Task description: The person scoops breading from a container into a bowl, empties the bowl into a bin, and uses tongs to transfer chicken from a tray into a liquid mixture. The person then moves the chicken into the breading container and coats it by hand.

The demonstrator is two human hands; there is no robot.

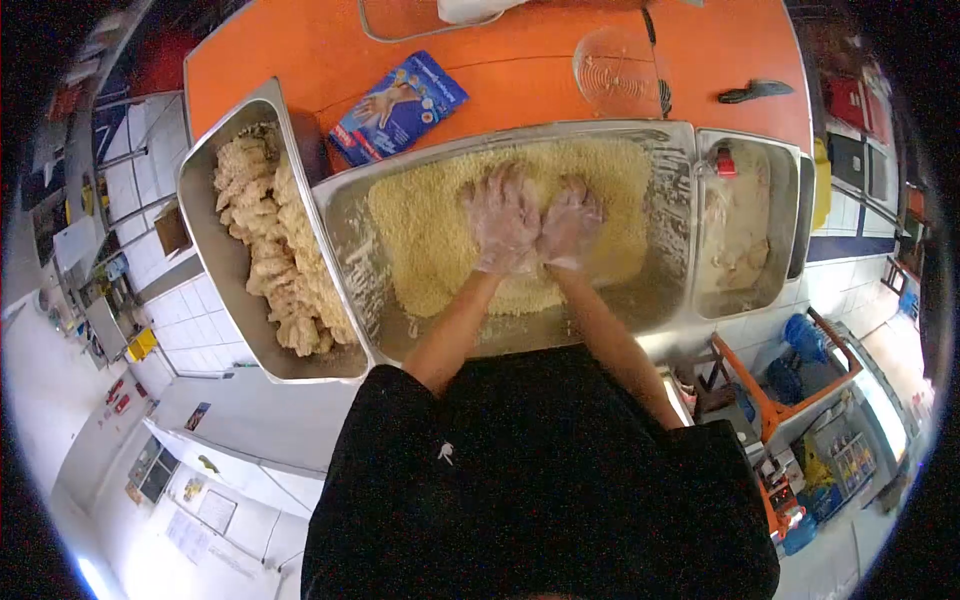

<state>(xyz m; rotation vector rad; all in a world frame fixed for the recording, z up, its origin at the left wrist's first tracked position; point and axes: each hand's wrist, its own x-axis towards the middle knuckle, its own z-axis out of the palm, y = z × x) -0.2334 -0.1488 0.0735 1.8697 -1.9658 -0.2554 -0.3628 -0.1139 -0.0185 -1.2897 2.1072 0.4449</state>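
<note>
Both hands wear thin clear plastic gloves and press side by side into a heap of yellow breadcrumbs (420, 225) in the large middle steel tray (345, 215). My left hand (503, 222) lies flat with fingers spread on the crumbs. My right hand (571, 222) is next to it, touching it, fingers curled down. Whatever lies under the palms is hidden by crumbs. A steel tray (205, 250) on the left holds several breaded pieces (275, 250). A smaller tray (782, 200) on the right holds pale batter.
The trays sit on an orange counter (520, 70). A blue glove box (398, 107) lies behind the middle tray, a clear plastic lid (615, 72) and a dark utensil (755, 92) further right. White floor tiles show at the left.
</note>
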